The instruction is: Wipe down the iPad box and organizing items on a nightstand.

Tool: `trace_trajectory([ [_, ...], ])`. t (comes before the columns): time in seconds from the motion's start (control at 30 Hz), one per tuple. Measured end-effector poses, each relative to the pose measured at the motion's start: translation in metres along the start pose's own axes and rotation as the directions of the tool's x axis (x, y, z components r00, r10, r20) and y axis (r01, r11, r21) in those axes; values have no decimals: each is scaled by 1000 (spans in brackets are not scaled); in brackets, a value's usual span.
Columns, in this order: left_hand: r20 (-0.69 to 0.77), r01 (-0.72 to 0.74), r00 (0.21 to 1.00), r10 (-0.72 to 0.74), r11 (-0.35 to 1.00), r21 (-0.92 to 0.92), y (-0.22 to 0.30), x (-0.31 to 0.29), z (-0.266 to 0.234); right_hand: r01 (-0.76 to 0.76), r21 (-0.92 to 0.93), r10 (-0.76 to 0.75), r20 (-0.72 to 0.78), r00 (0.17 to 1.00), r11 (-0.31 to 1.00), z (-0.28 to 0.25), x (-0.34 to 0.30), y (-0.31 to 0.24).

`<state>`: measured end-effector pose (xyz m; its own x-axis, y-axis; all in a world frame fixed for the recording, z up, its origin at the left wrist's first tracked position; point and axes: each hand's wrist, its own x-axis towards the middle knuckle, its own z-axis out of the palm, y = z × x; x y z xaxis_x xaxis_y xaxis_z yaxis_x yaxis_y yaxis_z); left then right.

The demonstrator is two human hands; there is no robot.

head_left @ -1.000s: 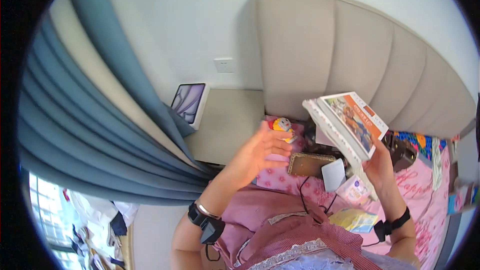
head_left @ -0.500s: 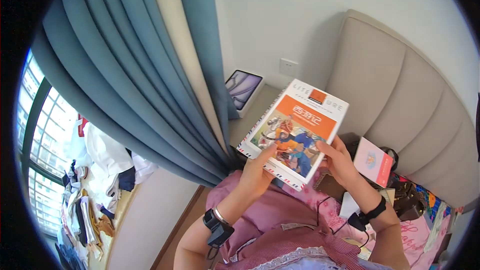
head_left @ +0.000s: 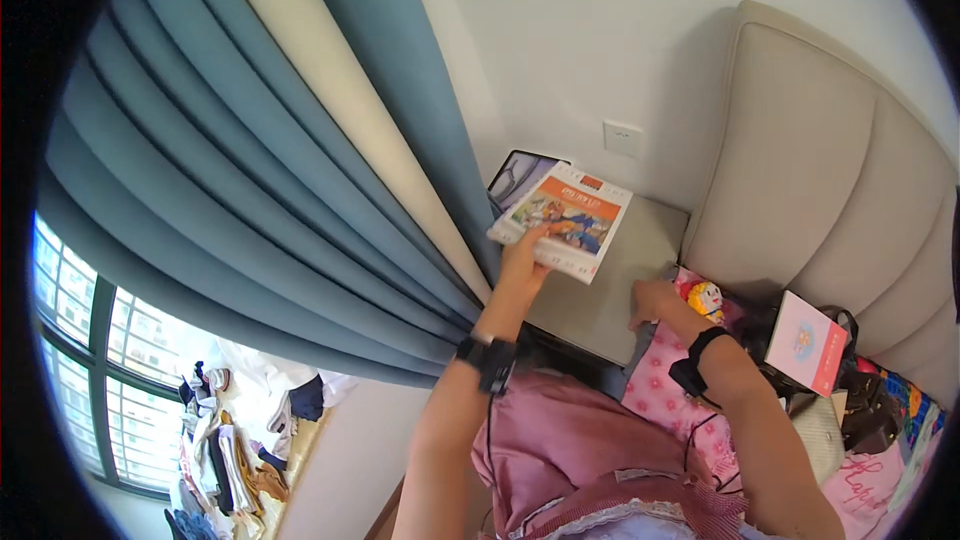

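A thick book with a white cover, an orange band and a colour picture lies tilted over the grey bedside table. My left hand grips its near edge, thumb on top and the other fingers hidden under it. The book's left side overlaps a flat white-edged box with a purple tablet picture. My right hand is lowered at the table's right front edge, beside the bed. Its fingers point downward and are mostly hidden from view.
A grey-blue curtain hangs close to my left arm. The padded beige headboard rises at the right. On the pink bedding lie a pink-and-white booklet, a dark brown bag and a doll-like toy. Clothes pile up by the window.
The book has moved away from me, down over the bedside table and partly across the box. My right hand has let go of it and dropped to the table's edge.
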<state>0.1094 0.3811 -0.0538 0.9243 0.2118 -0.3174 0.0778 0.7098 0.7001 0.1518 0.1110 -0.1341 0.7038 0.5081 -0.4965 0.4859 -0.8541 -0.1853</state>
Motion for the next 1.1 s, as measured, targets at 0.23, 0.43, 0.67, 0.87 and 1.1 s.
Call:
trace_trajectory([
  [0.23,-140,45,990,-6,960,277,32,112,-22,39,50,-33,-120,992,998,33,1,7],
  [0.43,-86,-24,996,32,995,92,41,118,-82,60,110,-45,-138,989,992,33,-5,13],
  [0.67,-167,-63,985,53,996,-58,38,112,-100,88,185,-55,-172,984,979,39,-1,21],
  [0.87,-220,-54,974,50,998,-14,38,121,-106,35,198,-11,-119,993,980,36,-2,12],
  [1.1,-60,-55,997,56,998,30,7,154,-103,3,172,16,-111,994,985,40,-9,25],
])
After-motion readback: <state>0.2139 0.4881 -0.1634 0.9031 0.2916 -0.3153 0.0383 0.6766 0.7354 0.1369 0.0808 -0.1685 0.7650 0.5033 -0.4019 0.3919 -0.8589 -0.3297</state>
